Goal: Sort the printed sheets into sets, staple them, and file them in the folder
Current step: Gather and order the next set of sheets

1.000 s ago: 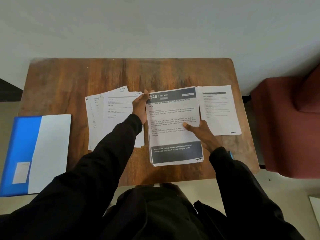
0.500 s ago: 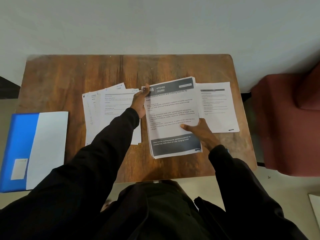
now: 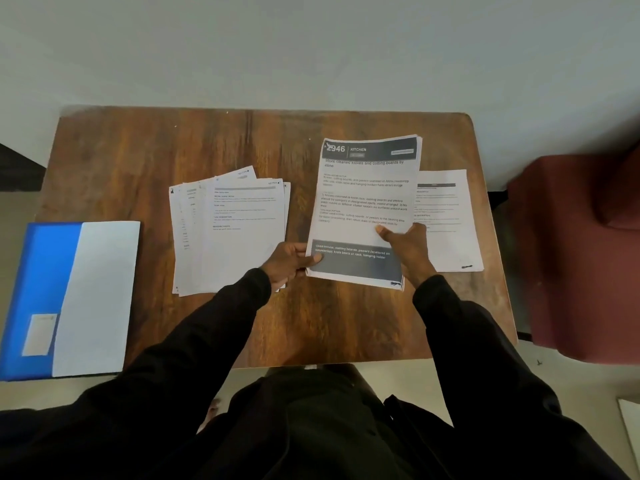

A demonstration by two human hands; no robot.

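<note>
A blue folder [image 3: 41, 289] lies at the wooden bench's [image 3: 138, 161] left edge, fanned sheets [image 3: 235, 230] beside it. The left hand [image 3: 289, 263] and right hand [image 3: 405, 247] have fingers clamped on the KITCHEN stack's [image 3: 367, 202] lower edge, which overlaps a single sheet [image 3: 446, 216]. A maroon armchair [image 3: 588, 254] stands right, against a pale wall [image 3: 311, 46].

The left grip [image 3: 291, 263] and right grip [image 3: 408, 251] pinch the near end of a stack of sheets [image 3: 367, 199], between a fanned pile [image 3: 239, 233] and a single sheet [image 3: 446, 220] on the worktop [image 3: 138, 161].

Left of the grip on the sheet stack [image 3: 367, 195] lies a fanned pile [image 3: 235, 230], the folder [image 3: 41, 289] farther left; right of it, partly beneath, a single sheet [image 3: 446, 220].
</note>
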